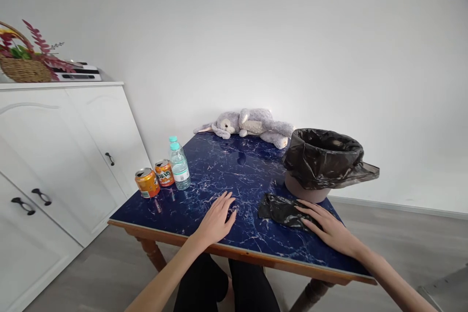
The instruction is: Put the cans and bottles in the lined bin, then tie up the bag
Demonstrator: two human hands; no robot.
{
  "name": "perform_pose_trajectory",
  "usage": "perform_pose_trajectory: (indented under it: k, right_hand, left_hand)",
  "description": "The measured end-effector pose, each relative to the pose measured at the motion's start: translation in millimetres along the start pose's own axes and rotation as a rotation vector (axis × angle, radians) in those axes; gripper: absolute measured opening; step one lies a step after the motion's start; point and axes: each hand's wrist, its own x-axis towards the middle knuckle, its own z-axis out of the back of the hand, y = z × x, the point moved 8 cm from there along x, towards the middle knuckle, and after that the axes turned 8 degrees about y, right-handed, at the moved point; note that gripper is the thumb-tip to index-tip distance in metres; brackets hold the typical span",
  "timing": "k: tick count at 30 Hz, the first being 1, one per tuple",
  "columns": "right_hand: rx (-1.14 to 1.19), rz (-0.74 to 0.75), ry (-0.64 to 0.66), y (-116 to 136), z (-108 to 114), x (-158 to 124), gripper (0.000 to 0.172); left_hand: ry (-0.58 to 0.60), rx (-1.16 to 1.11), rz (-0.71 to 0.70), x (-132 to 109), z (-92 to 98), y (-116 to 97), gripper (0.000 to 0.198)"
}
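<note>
My left hand (pixel 217 220) lies flat on the blue marbled table (pixel 204 175), fingers stretched out, holding nothing. My right hand (pixel 326 226) rests with spread fingers on the edge of a folded black plastic bag (pixel 281 208) lying on the table. Just behind that bag stands a pink bin (pixel 306 192) lined with a black bag (pixel 325 156). At the table's left edge stand two orange drink cans (pixel 147 182) (pixel 164 172) and two small water bottles (pixel 180 166).
A grey plush rabbit (pixel 252 126) lies along the table's far edge by the white wall. A white cabinet (pixel 54 156) stands to the left, with a flower basket (pixel 24 61) on top. My legs show under the table's near wooden edge.
</note>
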Motion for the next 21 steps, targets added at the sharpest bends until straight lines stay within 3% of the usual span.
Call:
perform_pose_trajectory:
  k: [5,9,12,15,18,21]
  right_hand:
    - [-0.036,0.041,-0.059,-16.7,2.0,23.2,0.054]
    - [-0.094,0.059,-0.073,-20.5,-2.2,17.4,0.053]
    - [-0.171,0.068,-0.154,-15.7,-0.8,5.9,0.05]
    - [-0.21,0.073,-0.287,4.9,2.9,-4.4,0.049]
    - [-0.118,0.062,-0.365,39.7,1.3,-8.0,0.051]
    - [0.095,0.059,-0.258,78.8,-12.8,0.3,0.051]
  left_hand:
    - [0.004,-0.012,-0.001,-0.3,2.3,-3.0,0.046]
    - [0.025,-0.036,-0.026,-6.1,5.9,0.0,0.047]
    - [0.069,-0.053,-0.042,-15.9,16.0,11.6,0.048]
    - [0.114,-0.038,-0.017,-27.8,30.0,35.1,0.05]
    - [0.079,0.005,0.058,-38.2,41.9,62.9,0.051]
    - [-0.003,0.043,0.098,-45.2,44.7,76.9,0.049]
